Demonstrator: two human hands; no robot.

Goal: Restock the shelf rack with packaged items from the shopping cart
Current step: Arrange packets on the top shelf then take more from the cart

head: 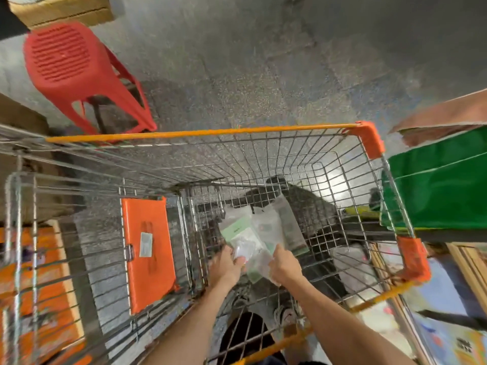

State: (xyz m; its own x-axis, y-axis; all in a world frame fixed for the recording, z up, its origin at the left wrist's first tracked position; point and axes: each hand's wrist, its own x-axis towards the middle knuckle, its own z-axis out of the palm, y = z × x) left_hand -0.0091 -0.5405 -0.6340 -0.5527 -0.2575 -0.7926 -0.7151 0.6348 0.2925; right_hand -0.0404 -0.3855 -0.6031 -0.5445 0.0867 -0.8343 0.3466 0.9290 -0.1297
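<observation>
I look straight down into a wire shopping cart point(366, 143) with orange corner guards. At its bottom lie several clear plastic packets with green and white labels point(253, 230). Both my arms reach into the basket. My left hand point(228, 264) grips the near left edge of the packets. My right hand point(283, 267) pinches their near right edge. The packets fan out away from my hands toward the far side. The shelf rack is not clearly in view.
A red plastic stool point(76, 72) stands on the grey floor beyond the cart's far left. An orange child-seat flap point(147, 251) hangs at the cart's left end. A green board point(442, 185) and colourful packaged goods point(448, 325) sit right; orange boxes point(39, 285) sit left.
</observation>
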